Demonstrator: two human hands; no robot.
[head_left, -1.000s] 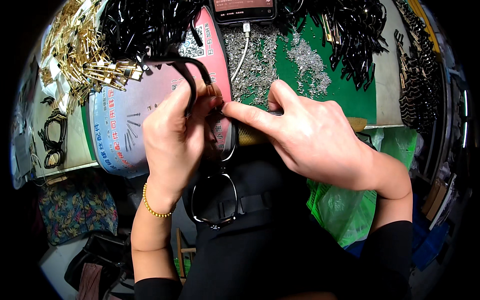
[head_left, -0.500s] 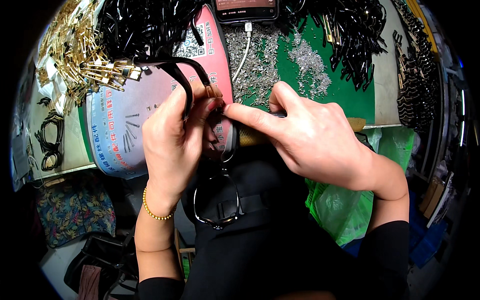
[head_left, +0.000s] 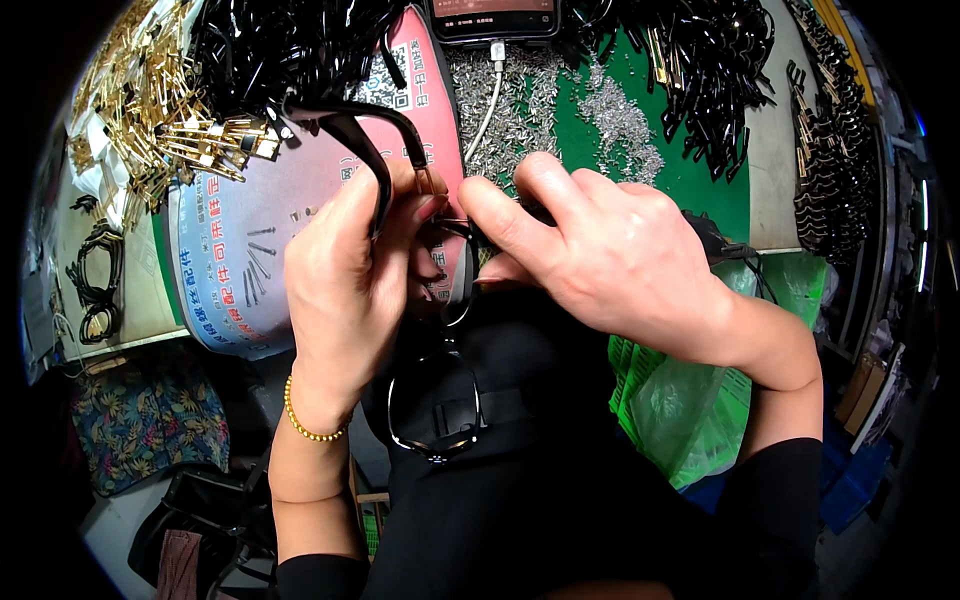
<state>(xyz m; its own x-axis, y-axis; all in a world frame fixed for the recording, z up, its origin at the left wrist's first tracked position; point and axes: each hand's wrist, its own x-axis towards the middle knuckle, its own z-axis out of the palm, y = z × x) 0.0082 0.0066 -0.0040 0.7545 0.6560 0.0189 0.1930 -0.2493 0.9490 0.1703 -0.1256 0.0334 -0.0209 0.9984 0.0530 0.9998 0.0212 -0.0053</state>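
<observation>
My left hand is closed around a pair of glasses near a hinge. The black glasses temple arches up and away from my fingers, showing gold-coloured metal near the hinge. Below my fingers hangs the glasses frame's rim, in front of my dark clothing. My right hand is curled around a dark corded tool, which looks like an electric screwdriver; most of it is hidden by the hand. A thin tip reaches from my right fingers toward the hinge at my left thumb.
Small metal screws lie heaped on the green mat. Black temples and gold-coloured parts are piled at the far left, with more black temples at the right. A phone with a white cable stands at the back.
My right index finger has drawn back from the hinge, and the hand has turned. The dark tool and its cord now show behind it. My left hand keeps its hold.
</observation>
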